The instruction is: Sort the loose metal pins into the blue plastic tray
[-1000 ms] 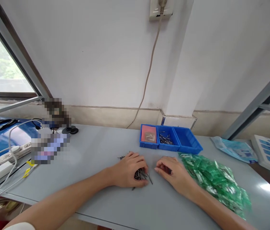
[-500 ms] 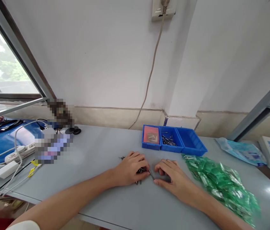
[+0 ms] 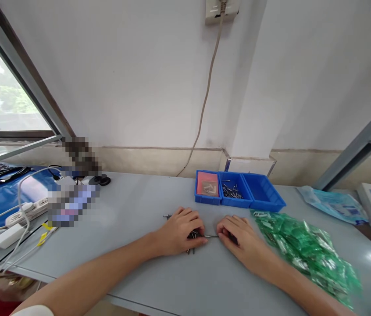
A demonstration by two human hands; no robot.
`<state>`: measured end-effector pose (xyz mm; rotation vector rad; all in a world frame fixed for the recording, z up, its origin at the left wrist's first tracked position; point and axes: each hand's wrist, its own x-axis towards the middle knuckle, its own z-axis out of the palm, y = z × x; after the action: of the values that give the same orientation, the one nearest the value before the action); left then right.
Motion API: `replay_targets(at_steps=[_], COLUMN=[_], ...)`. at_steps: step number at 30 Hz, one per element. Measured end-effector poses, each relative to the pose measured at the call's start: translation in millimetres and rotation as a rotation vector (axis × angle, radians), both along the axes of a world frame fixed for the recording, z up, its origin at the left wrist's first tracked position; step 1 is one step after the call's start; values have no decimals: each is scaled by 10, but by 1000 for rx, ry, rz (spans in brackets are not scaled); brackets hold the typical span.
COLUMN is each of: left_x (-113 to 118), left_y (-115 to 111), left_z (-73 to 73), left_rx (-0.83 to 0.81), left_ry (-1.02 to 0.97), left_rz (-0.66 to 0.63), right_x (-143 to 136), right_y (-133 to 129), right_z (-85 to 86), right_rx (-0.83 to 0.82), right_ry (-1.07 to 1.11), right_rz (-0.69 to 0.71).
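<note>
My left hand [image 3: 181,233] rests on the grey table [image 3: 152,281], its fingers curled over several loose metal pins [image 3: 191,250]. These look like blind rivets, partly hidden under the palm. Between its thumb and fingertips sits the end of one slim pin [image 3: 211,236], which lies almost level across the gap between my hands. The other end is pinched by my right hand [image 3: 243,243], whose thumb and fingers are closed. Another pin tip [image 3: 166,216] pokes out behind the left hand's knuckles.
Beyond my hands stand joined blue bins: one has a red card [image 3: 207,180], the middle bin [image 3: 234,175] similar pins. Green plastic bags [image 3: 307,245] lie at right, near a light-blue packet [image 3: 333,205]. Power strips [image 3: 29,210] and cables sit at left.
My right hand has closed its thumb and fingers on the pin's free end. The pin has turned from slanting to nearly level. My left hand stays in place.
</note>
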<state>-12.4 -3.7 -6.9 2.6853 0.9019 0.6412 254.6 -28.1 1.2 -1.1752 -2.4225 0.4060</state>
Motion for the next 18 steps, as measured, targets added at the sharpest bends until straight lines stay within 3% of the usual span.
replay_targets(at_steps=[8,18], left_x=[-5,-4], left_y=[-2,-7], left_z=[-13,-6], left_rx=[12,0], left_ry=[12,13], left_rz=[-3,-3], right_x=[18,63], right_y=[19,25], right_z=[-4,-6], right_rx=[-74,-36], right_ry=[3,-32], right_rz=[31,-35])
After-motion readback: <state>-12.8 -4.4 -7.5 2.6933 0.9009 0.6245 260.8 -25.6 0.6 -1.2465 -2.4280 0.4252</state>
